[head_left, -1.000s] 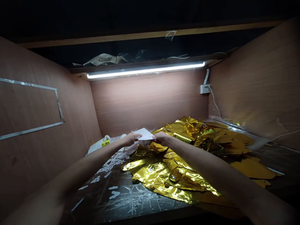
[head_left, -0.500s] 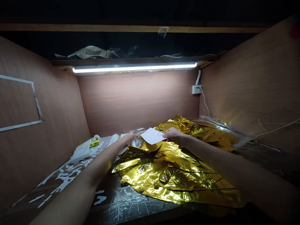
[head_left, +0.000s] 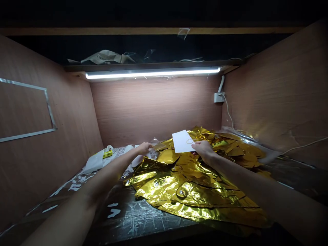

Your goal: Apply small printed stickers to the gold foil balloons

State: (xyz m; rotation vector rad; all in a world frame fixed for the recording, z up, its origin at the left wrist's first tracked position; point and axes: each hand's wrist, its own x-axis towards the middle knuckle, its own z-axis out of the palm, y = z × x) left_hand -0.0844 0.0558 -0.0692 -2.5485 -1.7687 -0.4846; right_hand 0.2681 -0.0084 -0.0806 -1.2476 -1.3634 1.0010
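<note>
My right hand (head_left: 203, 150) pinches a white card (head_left: 181, 142) by its lower right corner; a thin ring-shaped mark or loop shows near that corner. The card is held above a heap of shiny gold foil balloons (head_left: 189, 191), lying flat and overlapping. On the left, the fingers of my left hand (head_left: 144, 149) are closed at the edge of a clear plastic bag (head_left: 159, 145), which sticks out to the right of them. White paper pieces (head_left: 137, 160) lie under and beside that hand, partly hidden by the wrist.
Wooden panels enclose the dark tabletop (head_left: 138, 218) on three sides. A lit tube lamp (head_left: 153, 73) hangs under a shelf. At left lie white sheets (head_left: 94, 162) and a yellow packet (head_left: 107, 153). A cable runs from a socket box (head_left: 219, 97) at right.
My right hand has drawn the white card up and to the right, away from my left hand, and the card has turned. The whole view has shifted slightly.
</note>
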